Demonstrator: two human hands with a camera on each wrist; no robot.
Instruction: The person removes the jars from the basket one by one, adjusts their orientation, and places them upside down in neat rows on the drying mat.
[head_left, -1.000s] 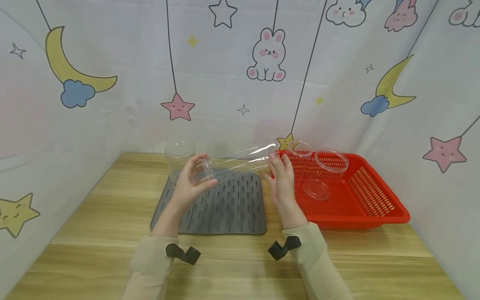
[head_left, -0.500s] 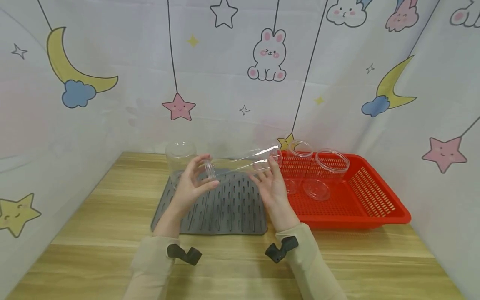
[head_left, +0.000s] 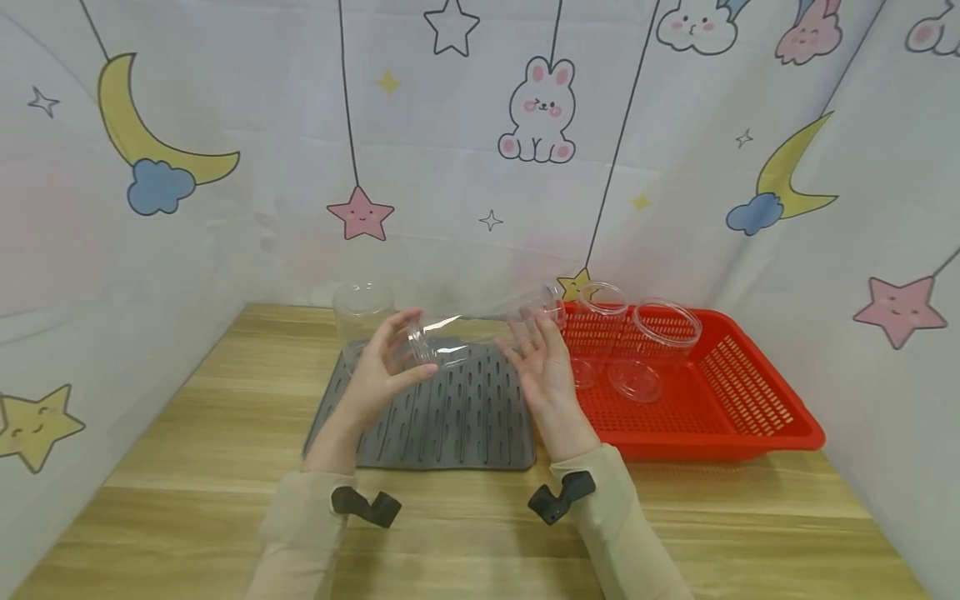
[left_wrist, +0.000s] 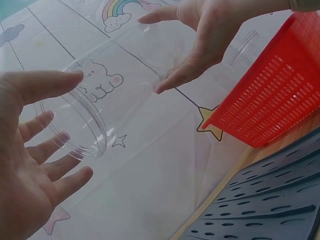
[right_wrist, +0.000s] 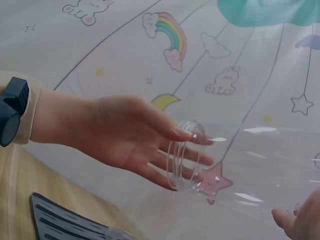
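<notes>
A clear plastic jar (head_left: 480,329) lies sideways in the air between my two hands, above the grey drying mat (head_left: 442,417), with its right end higher. My left hand (head_left: 378,362) holds its ridged, open neck (right_wrist: 185,155) between thumb and fingers. At the other end, my right hand (head_left: 546,367) has its thumb and fingers spread round the jar's base; in the left wrist view this right hand (left_wrist: 212,40) spans it from both sides. Only a few fingertips of the right hand (right_wrist: 300,220) show in the right wrist view.
Another clear jar (head_left: 363,304) stands at the mat's far left corner. To the right, a red plastic basket (head_left: 750,437) holds a narrow clear jar (head_left: 602,329) and a wider one (head_left: 666,333), both upright. Behind the wooden table (head_left: 225,400) hangs a printed white cloth (head_left: 450,167).
My right hand has shifted left along the jar, its palm turning up under the base end. The jar has tilted a little, and its reflections have moved. The left hand keeps its hold.
</notes>
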